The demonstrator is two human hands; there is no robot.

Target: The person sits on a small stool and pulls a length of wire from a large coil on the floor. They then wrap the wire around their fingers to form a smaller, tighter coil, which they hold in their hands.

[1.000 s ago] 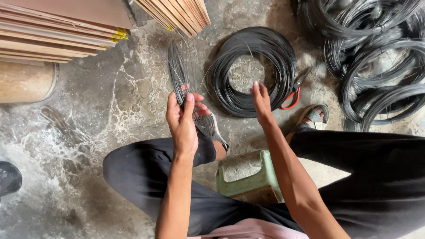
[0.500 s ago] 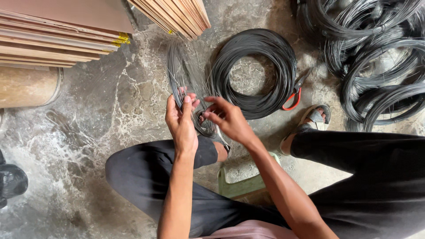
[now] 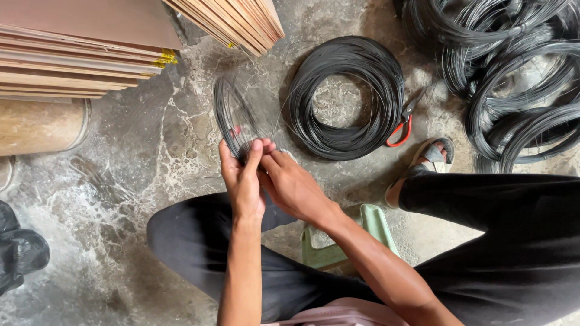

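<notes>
My left hand [image 3: 243,178] grips a small bundle of thin black wire [image 3: 228,115] that loops up and away from my fingers over the concrete floor. My right hand [image 3: 290,184] is pressed against the left one, its fingers closed on the lower end of the same bundle. A big round coil of black wire [image 3: 345,96] lies flat on the floor just beyond my hands. Red-handled cutters [image 3: 402,128] rest against the coil's right side. The bundle's lower part is hidden behind my hands.
Stacked plywood sheets [image 3: 78,45] and a second tilted stack [image 3: 235,21] fill the top left. Several more wire coils [image 3: 513,78] are heaped at the top right. I sit on a green stool [image 3: 338,244], sandalled foot [image 3: 426,160] forward. A dark object [image 3: 18,253] lies at far left.
My right hand came back from the big coil to my left hand and closed on the bundle. The wire bundle shifted slightly left and fanned into a loop.
</notes>
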